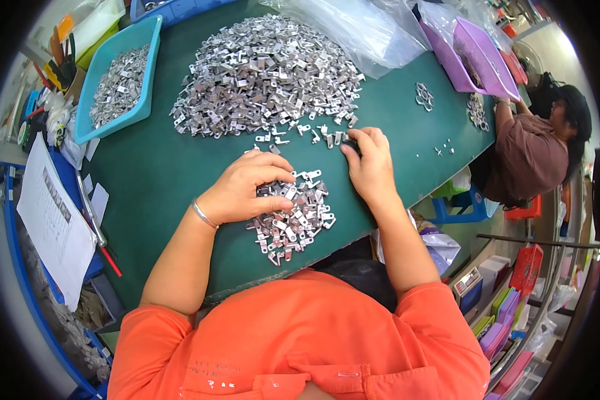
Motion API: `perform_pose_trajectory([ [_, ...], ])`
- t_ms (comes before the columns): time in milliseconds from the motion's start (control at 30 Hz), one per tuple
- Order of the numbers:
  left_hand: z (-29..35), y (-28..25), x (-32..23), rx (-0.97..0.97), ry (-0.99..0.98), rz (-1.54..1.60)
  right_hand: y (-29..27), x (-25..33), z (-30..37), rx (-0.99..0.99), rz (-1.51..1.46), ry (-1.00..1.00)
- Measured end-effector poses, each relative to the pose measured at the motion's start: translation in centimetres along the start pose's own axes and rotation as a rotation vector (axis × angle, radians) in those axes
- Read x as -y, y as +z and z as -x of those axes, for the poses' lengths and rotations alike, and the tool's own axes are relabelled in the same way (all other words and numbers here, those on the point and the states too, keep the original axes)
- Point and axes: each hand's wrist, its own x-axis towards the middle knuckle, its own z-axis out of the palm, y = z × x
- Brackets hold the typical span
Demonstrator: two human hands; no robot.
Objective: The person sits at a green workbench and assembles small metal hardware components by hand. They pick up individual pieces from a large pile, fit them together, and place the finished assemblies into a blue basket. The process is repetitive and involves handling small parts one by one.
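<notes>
Small bent metal brackets with holes lie in a large heap [267,73] on the green table and in a smaller pile [293,223] near the table's front edge. My left hand [243,190] rests at the left side of the smaller pile, thumb and fingers apart over the brackets. No bracket shows in its grasp, though its palm is hidden. My right hand [372,163] is at the lower right edge of the large heap. Its thumb and curved forefinger are apart, close to a few loose brackets [332,139].
A turquoise basket [152,67] of brackets stands at left, near paper sheets [53,220]. Clear plastic bags [360,30] lie behind the heap. At right are a purple basket [493,60], metal rings [424,97] and a seated person [537,147] whose hand is by that basket.
</notes>
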Motion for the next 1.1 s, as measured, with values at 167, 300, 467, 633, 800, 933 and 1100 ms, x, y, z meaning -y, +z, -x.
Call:
perform_pose_trajectory([
  [167, -0.1, 0.0, -0.2, 0.009, -0.019, 0.002, -0.3, -0.7, 0.3, 0.053, -0.079, 0.031],
  [300, 0.1, -0.1, -0.1, 0.002, -0.017, 0.000, -2.2, 1.5, 0.4, 0.309, -0.417, 0.083],
  [467, -0.3, 0.0, -0.2, 0.013, 0.000, 0.001, 0.8, 0.9, -0.6, -0.049, 0.020, -0.144],
  [633, 0.0, -0.1, 0.0, -0.001, -0.001, 0.004, -0.2, -0.4, -0.6, 0.206, -0.160, -0.119],
  [800, 0.1, -0.2, 0.1, 0.013, 0.009, -0.008, -1.3, 1.2, -1.6, 0.247, -0.334, -0.172],
  [933, -0.1, -0.2, 0.0, 0.007, -0.001, -0.001, 2.2, 0.7, -2.7, -0.037, -0.169, -0.186],
  [1100, -0.1, -0.1, 0.1, 0.012, 0.002, -0.007, 0.3, 0.9, -2.5, 0.205, -0.862, 0.615],
])
